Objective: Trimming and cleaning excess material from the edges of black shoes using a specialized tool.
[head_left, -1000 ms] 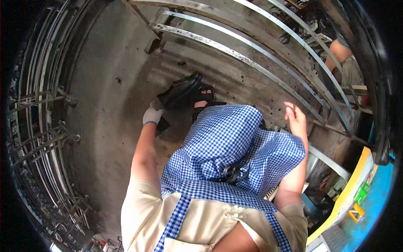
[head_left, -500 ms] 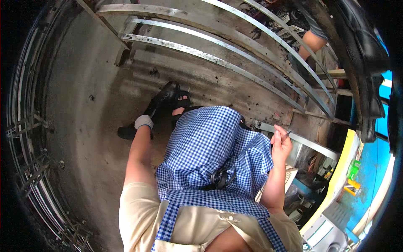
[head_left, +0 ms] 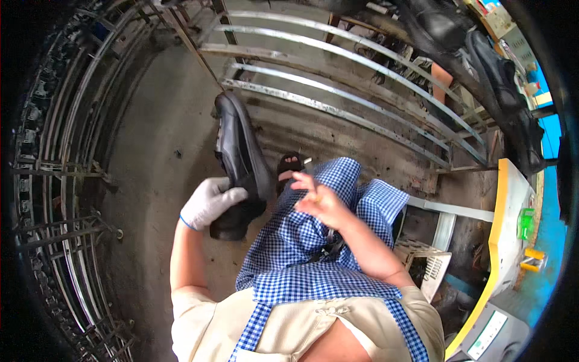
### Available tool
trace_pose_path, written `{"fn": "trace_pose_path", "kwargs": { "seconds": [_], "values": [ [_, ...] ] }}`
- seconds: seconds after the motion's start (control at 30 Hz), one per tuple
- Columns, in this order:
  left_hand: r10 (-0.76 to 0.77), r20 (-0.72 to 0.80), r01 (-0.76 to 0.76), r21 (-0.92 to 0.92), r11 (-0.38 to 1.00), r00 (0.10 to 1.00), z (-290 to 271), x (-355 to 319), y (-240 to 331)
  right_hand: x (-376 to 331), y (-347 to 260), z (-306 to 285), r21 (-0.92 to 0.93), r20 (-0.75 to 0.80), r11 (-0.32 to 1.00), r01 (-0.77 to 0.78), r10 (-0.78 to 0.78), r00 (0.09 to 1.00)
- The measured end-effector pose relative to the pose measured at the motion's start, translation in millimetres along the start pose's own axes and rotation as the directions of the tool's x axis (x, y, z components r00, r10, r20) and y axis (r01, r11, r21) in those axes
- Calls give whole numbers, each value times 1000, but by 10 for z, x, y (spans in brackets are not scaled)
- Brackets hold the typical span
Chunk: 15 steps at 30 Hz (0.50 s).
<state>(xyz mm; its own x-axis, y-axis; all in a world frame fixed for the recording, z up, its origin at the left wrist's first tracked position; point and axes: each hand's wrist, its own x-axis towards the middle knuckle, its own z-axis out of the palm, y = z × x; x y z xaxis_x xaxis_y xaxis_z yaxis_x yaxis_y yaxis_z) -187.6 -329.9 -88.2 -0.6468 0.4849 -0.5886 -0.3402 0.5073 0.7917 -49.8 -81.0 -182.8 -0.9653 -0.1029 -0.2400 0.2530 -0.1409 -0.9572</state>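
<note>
My left hand (head_left: 211, 204), in a whitish glove, is closed around black leather footwear (head_left: 232, 142). It points away from me with its opening toward the right; whether this is one shoe or two pressed together I cannot tell. My bare right hand (head_left: 316, 202) hovers over my lap, just right of the footwear and apart from it. Its fingers are bent and smeared by motion, so anything small between them is hidden. A blue-and-white checked apron (head_left: 289, 241) covers my lap, and my foot in a black sandal (head_left: 289, 166) shows beyond it.
A metal rack with long bars (head_left: 338, 108) stands ahead; black shoes (head_left: 500, 78) sit along its right end. Another metal rack (head_left: 66, 229) lines the left. To my right are a pale plastic crate (head_left: 435, 274) and a yellow-edged machine (head_left: 502, 229). Another person's arm (head_left: 441, 81) shows behind the bars.
My left hand has lifted the black footwear from low by the floor, up and toward me. My right hand, earlier pinching a thin dark item at the right, has swung left toward it.
</note>
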Motion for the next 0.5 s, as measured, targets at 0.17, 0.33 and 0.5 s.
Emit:
{"fn": "trace_pose_path", "kwargs": {
  "seconds": [0.17, 0.33, 0.5],
  "values": [
    [419, 155, -436, 515, 738, 894, 521, -385, 385, -209, 3, 316, 284, -7, 959, 17, -16, 1000],
    [658, 384, -747, 488, 452, 648, 1123, -630, 578, -753, -61, 175, 532, -114, 836, 133, -85, 990],
    [666, 304, -725, 400, 560, 682, 1288, -721, 805, -1423, 35, -416, 503, -560, 674, 541, -223, 798]
  ]
}}
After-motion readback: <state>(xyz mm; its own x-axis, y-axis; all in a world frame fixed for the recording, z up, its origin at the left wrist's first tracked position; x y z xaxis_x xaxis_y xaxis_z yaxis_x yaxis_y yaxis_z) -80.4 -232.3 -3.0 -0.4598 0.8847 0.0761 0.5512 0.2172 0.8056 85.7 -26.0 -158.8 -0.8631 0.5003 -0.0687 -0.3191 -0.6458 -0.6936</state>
